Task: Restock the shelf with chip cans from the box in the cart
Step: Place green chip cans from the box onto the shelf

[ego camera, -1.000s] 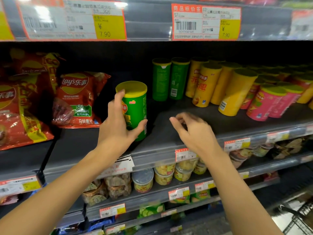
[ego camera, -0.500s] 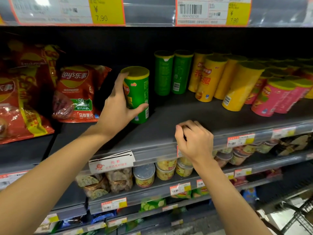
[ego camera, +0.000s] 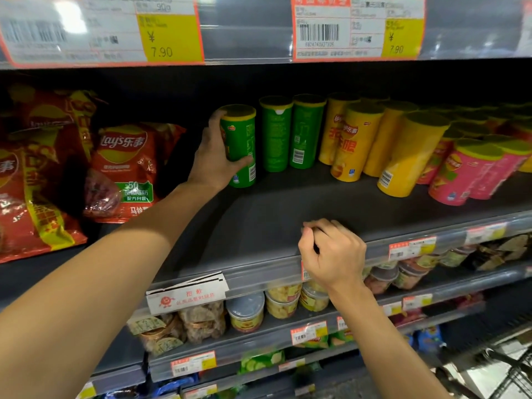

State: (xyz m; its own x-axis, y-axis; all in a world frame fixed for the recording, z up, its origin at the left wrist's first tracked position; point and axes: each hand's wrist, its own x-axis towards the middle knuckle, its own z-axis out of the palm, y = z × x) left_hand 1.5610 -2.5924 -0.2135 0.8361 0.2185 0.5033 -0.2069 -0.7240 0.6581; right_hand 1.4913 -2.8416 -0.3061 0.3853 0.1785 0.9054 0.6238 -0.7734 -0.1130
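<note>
The left hand (ego camera: 211, 159) grips a green chip can (ego camera: 240, 148) upright on the shelf (ego camera: 288, 214), just beside two other green cans (ego camera: 290, 132). The right hand (ego camera: 331, 251), fingers curled, holds nothing at the shelf edge.

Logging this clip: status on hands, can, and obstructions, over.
Left hand grips green chip can, upright on shelf, beside two green cans. Right hand curled at shelf edge, holding nothing visible. Nothing in the way.

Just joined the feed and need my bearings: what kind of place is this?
Most likely a supermarket snack aisle: price tags reading 7.90 line the shelf edge, Lay's chip bags hang beside rows of chip cans, and the left hand grips a green chip can.
</note>
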